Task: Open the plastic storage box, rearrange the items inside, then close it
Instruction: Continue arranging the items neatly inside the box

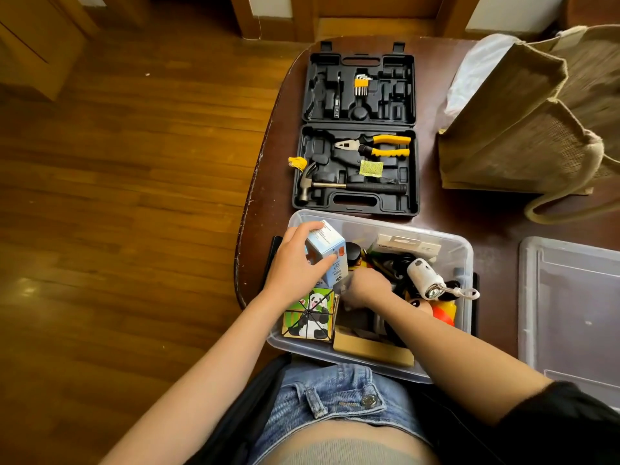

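Clear plastic storage box [464, 250] open on the dark brown table [432, 213], near edge against the person's lap. Clear plastic lid [570, 297] lying flat on the table to the right, apart from the box.

Inside the box:
- front left: square panda-picture puzzle [310, 315], standing tilted against the wall
- front: flat tan cardboard piece [372, 350]
- right: white cylindrical flashlight with cord loop [426, 276], resting on top of black items; red-and-yellow toy [444, 312] beneath it
- back: white flat retail pack with hang tab [407, 246]
- middle: tangle of dark items, not identifiable

Left hand [297, 266] gripping a small light-blue and white carton [327, 253], held upright above the box's left rear corner. Right hand [367, 288] reaching down into the box's middle, fingers hidden among the contents; cannot tell whether grasping anything.

Behind the box: black moulded plastic tool case [359, 129] lying open, 2 halves flat. Near half: yellow-handled pliers [375, 146], steel claw hammer with black grip [349, 186]. Far half: yellow-holder hex key set [361, 84].

Right rear of table: brown jute bag [523, 129].
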Demonstrator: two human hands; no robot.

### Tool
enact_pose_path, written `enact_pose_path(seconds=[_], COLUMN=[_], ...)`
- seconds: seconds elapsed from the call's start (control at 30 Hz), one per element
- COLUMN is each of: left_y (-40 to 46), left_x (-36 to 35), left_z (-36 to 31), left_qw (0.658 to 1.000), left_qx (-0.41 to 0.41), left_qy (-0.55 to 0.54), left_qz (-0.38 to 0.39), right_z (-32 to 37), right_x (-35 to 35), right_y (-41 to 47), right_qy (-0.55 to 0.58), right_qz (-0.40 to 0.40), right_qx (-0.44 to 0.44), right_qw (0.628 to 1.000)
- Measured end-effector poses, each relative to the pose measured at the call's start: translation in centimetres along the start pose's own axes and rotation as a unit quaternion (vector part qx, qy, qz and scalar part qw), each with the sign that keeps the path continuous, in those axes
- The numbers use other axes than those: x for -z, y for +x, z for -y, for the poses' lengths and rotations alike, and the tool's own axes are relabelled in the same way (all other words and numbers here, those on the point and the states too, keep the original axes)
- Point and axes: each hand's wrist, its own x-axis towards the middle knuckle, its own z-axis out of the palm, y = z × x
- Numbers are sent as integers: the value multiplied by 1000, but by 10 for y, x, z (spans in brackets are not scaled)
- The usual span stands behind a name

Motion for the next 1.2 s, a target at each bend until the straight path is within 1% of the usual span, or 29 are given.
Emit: enact_pose_path(seconds=[0.07,0.13,0.17,0.23,0.3,0.33,0.37,0.43,0.53,0.6,0.63,0.67,0.7,0.73,0.77,0.8,0.83,0.9,0.97,1.0,1.03,1.1,1.17,1.2], left_y=[1,2,2,3,5,5,5,6,7,6,4,1,0,-2,-3,-5,-6,-7,-10,-12,-15,-19,-19,-19], left_x=[1,1,0,-2,-5,-7,-8,-18,-21,-28,-32,-34,-37,-42,-46,-52,-59,-75,-92,-100,-107,-117,-118,-114], left_z=[0,-1,-1,-2,-3,-3,-2,-6,-4,-7,-11,-15,-22,-29,-36,-45,-52,-62,-65,-65,-65,-64,-63,-64], left_qw=[1000,1000,1000,1000,1000,999,998,994,989,984,982,980,981,982,983,983,977,944,908,900,898,906,916,922], left_qx=[-1,-2,-1,4,16,22,28,32,52,57,45,20,-17,-52,-72,-71,-49,-10,11,27,48,82,103,111], left_qy=[-2,-9,-13,-11,7,20,32,58,73,119,156,183,190,178,158,138,130,185,246,250,241,208,173,152], left_qz=[0,-6,-9,-6,20,36,52,89,117,119,100,70,42,32,53,100,163,274,340,357,364,358,346,338], right_z=[-9,-21,-27,-41,-53,-58,-61,-76,-87,-102,-109,-113,-117,-119,-121,-123,-124,-125,-125,-124,-124,-124,-124,-123], right_x=[15,30,37,47,54,55,55,54,56,55,54,52,50,48,46,44,42,41,42,43,44,47,49,51], right_y=[-10,-29,-41,-67,-92,-102,-109,-120,-118,-116,-114,-111,-109,-107,-105,-104,-103,-103,-103,-103,-103,-101,-101,-102], right_qy=[40,70,109,221,327,373,412,460,407,348,320,298,282,268,257,248,242,222,195,186,183,189,246,298], right_qz=[-13,-52,-58,-46,-37,-48,-74,-180,-344,-403,-416,-418,-413,-404,-395,-386,-380,-379,-376,-368,-357,-328,-306,-300], right_qx=[32,64,81,118,155,167,175,170,151,116,101,90,81,71,61,48,34,12,-6,-18,-28,-41,-33,-22], right_qw=[999,994,989,967,932,911,891,853,833,838,845,854,863,872,880,887,892,898,906,911,916,925,919,906])
